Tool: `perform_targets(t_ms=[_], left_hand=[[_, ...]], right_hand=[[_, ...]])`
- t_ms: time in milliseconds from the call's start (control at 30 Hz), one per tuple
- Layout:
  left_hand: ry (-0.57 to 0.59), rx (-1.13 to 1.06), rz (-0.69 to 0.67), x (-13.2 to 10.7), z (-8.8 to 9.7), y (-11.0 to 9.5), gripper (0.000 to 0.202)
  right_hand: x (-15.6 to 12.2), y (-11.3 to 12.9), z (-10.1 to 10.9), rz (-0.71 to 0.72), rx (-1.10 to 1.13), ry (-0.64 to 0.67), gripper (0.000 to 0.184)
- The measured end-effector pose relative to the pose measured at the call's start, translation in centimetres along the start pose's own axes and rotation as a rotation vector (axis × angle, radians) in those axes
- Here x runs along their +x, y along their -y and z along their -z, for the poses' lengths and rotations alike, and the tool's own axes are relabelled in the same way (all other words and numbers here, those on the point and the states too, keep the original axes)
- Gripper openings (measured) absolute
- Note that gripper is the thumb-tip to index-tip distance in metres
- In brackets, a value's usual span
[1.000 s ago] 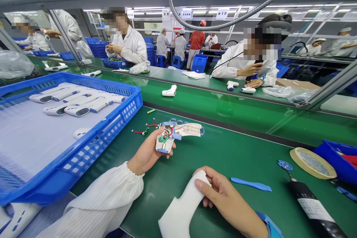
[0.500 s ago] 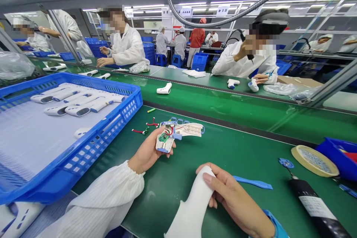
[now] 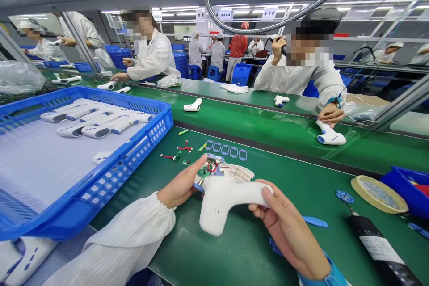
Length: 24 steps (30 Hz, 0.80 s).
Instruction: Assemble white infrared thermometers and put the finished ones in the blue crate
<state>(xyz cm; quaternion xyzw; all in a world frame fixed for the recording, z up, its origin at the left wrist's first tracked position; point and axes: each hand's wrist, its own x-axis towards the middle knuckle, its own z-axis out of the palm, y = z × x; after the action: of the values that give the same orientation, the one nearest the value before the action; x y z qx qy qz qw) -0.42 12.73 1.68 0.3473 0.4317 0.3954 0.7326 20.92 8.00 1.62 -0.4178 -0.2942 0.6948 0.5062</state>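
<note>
My left hand (image 3: 182, 183) grips an opened thermometer half (image 3: 241, 171), a white gun-shaped shell with a green circuit board, red wires and blue parts inside. In my right hand (image 3: 284, 219) is a white cover half (image 3: 217, 205), pinched by its handle end between thumb and fingers. The cover is in front of the opened half and hides part of it; whether the two touch I cannot tell. Just behind them lie several blue oval rings (image 3: 225, 150) in a row. Loose red wires (image 3: 185, 147) with small green boards rest to the left of the rings.
A blue basket (image 3: 144, 152) with several white thermometers stands at left. On the right lie a black electric screwdriver (image 3: 378, 246), a round tray of small parts (image 3: 378, 194) and a blue strip tool (image 3: 315, 221). Across the green conveyor (image 3: 268, 129), a co-worker's hand (image 3: 331, 113) touches a thermometer (image 3: 331, 136).
My right hand has raised the white cover and turned it, bringing it up against the view of the opened half. The co-worker opposite has moved a thermometer onto the conveyor.
</note>
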Motion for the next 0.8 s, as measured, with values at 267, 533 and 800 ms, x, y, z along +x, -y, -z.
perform_targets(t_ms=[267,533,800], left_hand=[[0.118,0.078,0.054,-0.32,-0.42,0.36,0.060],[0.150,0.165,0.036,-0.35,-0.66,0.29,0.066],[0.319,0.216,-0.068,-0.88,-0.50,0.08,0.052]], right_hand=[[0.28,0.14,-0.05,0.002,-0.032,-0.047,0.035],[0.51,-0.38,-0.07,-0.042,-0.011,-0.072,0.035],[0.43,-0.47,-0.30,-0.034,-0.021,-0.074,0.035]])
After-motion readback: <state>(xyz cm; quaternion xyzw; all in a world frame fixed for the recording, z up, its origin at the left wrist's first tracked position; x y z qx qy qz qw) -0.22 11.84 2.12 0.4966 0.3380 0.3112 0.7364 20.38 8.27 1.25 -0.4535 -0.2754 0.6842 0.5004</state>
